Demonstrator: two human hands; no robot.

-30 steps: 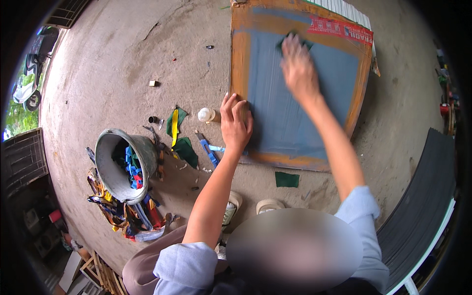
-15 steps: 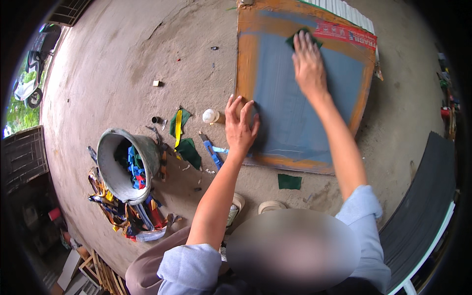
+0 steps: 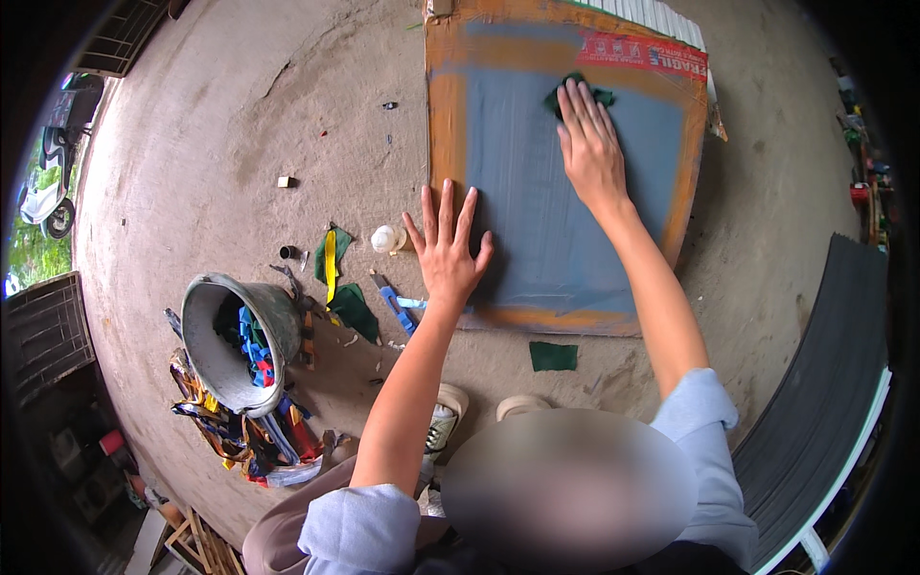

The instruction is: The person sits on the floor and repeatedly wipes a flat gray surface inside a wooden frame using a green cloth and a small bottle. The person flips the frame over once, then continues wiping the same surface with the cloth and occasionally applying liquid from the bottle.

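A board (image 3: 556, 220) coated blue-grey, with orange-brown tape borders, lies on the concrete floor before me. My right hand (image 3: 596, 158) rests with fingers stretched out on its upper right part, pressing down a dark green cloth scrap (image 3: 604, 97) that is mostly hidden under the fingertips. My left hand (image 3: 448, 254) lies spread over the board's left edge with nothing in it. Just left of that hand is a small pale jar (image 3: 387, 239). Below the jar lies a blue utility knife (image 3: 395, 305).
A grey bucket (image 3: 196, 335) of coloured scraps leans on its side by a heap of strips (image 3: 216, 426). Green cloth pieces (image 3: 355, 311) and a yellow strip (image 3: 332, 264) lie nearby. Another green piece (image 3: 554, 356) sits below the board. Dark corrugated sheets (image 3: 815, 345) stand at right.
The whole view has shifted, moving the board left in the picture. My right hand and the cloth have slid slightly nearer along the board. My left fingers have straightened and spread.
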